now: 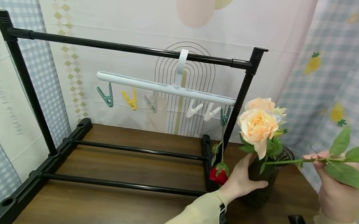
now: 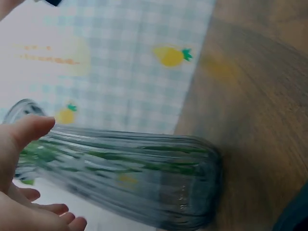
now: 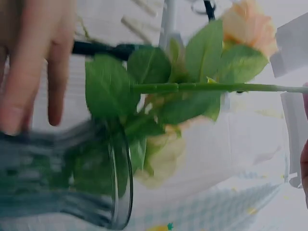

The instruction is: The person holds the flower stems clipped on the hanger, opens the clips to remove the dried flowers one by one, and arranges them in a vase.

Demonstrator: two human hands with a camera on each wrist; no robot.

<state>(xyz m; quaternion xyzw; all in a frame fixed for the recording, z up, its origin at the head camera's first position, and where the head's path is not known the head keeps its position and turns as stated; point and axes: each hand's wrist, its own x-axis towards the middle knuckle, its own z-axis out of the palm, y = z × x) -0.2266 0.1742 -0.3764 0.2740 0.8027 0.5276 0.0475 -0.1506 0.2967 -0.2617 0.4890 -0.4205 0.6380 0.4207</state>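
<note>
In the head view, my right hand (image 1: 343, 190) pinches a long leafy flower stem (image 1: 316, 159). The stem's bare end points left toward the glass vase (image 1: 258, 186), and its leafy part runs out at the right edge, the bloom hidden. My left hand (image 1: 242, 179) is at the vase's neck, thumb stretched across the front. From the left wrist, the thumb overlaps the neck of the vase (image 2: 134, 173) while the other fingers are spread loosely below. Peach roses (image 1: 257, 126) stand in the vase, green stems showing through its ribbed glass.
Left of the vase stands a black rack (image 1: 133, 48) with a white hanger (image 1: 135, 82) on its top bar. Several coloured clips hang from it; the dark green clip (image 1: 224, 116) at right holds an upside-down red rose (image 1: 219, 174). Cloth curtains (image 1: 334, 72) enclose the wooden table (image 1: 111, 213).
</note>
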